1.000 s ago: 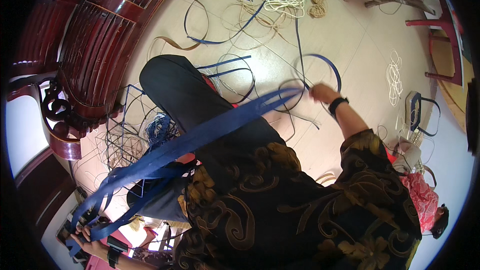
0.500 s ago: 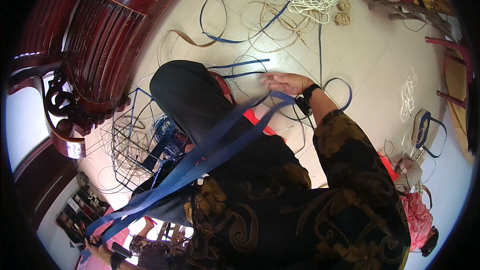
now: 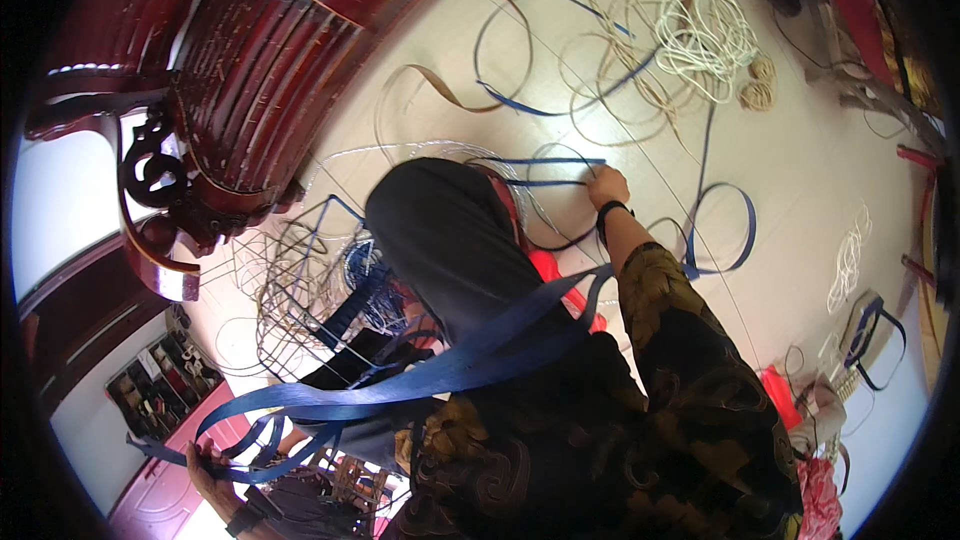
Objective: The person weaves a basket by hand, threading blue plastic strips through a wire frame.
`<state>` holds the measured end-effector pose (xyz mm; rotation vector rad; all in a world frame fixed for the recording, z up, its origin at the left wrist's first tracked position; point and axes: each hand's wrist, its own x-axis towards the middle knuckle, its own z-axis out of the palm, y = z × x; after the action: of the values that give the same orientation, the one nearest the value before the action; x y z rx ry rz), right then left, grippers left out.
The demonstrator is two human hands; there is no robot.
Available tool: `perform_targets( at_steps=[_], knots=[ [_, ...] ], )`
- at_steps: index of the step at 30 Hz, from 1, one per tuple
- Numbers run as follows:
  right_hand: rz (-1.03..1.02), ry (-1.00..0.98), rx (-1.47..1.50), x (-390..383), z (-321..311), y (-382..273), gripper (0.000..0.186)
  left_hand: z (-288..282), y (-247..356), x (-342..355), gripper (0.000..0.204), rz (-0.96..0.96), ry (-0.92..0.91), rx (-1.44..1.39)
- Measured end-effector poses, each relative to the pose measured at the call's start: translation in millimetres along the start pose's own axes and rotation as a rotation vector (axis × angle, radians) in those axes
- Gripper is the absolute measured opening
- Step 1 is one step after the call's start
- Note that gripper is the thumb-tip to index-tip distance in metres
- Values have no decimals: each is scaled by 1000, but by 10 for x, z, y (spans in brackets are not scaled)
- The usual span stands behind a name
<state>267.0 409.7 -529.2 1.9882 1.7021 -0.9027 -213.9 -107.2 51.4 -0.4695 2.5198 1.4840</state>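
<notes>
My left hand, at the lower left, is closed around a looped bundle of flat blue straps. The bundle runs slack across my lap and over my thigh toward my right forearm. Farther up, over the floor, my right hand is closed at the end of one of two short blue strips that stick out past my raised knee. Its fingertips are partly hidden from above. A wire-like frame of dark and blue strips stands left of my leg, with a tangle of blue strands by it.
A dark red wooden bench fills the upper left. Coils of cream cord, a tan strap and loose blue strap lie on the tiled floor. Something red lies beside my leg. A person in a pink top is at the lower right.
My right hand has gone from open to closed at the blue strip's end. The blue bundle has dropped slack onto my lap. My view has shifted, so the floor things appear farther right and lower.
</notes>
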Motion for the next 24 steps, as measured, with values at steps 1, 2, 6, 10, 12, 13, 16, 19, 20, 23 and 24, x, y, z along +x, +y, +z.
perform_targets(
  at_steps=[1,2,6,10,12,13,16,19,20,23,24],
  knots=[
    [14,-35,9,54,44,-20,27,45,84,-92,25,17,-24,10],
    [9,-23,15,110,66,-37,28,148,122,-129,26,29,-61,18],
    [-114,104,204,167,-4,-181,26,522,168,-397,30,51,-6,168],
    [-14,-6,1473,1,-445,-603,5,925,173,-496,45,218,-9,416],
    [-208,-261,1608,-343,-921,-791,6,818,96,-472,67,223,-16,539],
    [-285,-355,1627,-635,-1245,-942,8,865,104,-487,73,242,35,635],
    [-569,-334,1391,-1401,-1880,-1271,28,1215,204,-731,83,587,193,841],
    [-1289,-5,923,-2258,-2390,-1549,29,1926,247,-1503,77,1066,247,730],
    [-1491,198,945,-2493,-2384,-1671,31,2325,290,-2002,74,1032,190,638],
    [-1677,347,833,-3205,-2518,-1747,26,2648,300,-2491,51,778,-753,320],
    [-1713,311,773,-3379,-2556,-1720,26,2707,367,-2683,51,526,-1040,287]
  ],
)
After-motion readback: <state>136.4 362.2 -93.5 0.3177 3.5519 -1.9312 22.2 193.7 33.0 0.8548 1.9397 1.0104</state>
